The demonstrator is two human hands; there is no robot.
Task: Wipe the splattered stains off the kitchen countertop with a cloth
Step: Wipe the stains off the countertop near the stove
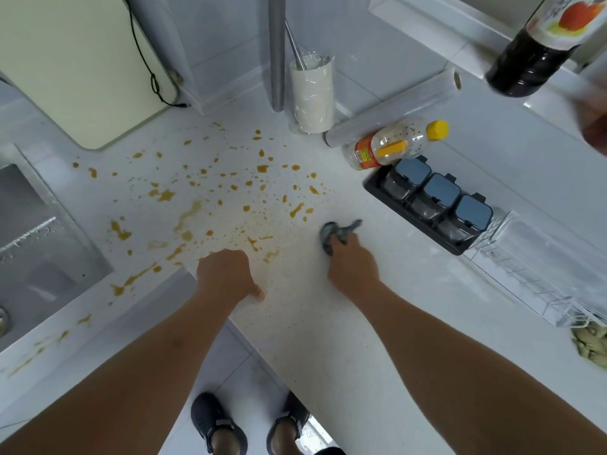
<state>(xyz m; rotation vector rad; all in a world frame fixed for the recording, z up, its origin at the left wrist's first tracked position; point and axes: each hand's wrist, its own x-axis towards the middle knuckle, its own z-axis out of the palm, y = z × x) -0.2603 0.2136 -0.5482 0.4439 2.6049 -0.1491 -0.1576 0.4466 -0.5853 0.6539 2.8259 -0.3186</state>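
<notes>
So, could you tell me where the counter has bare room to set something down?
Free: the near counter between both forearms, below the cloth. Crowded: the stains on the left, and the spice rack and bottle on the right.

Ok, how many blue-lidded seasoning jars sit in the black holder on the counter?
3, in one diagonal row in the black holder: far jar, middle jar, near jar beside the wire rack. None looks hidden.
</notes>
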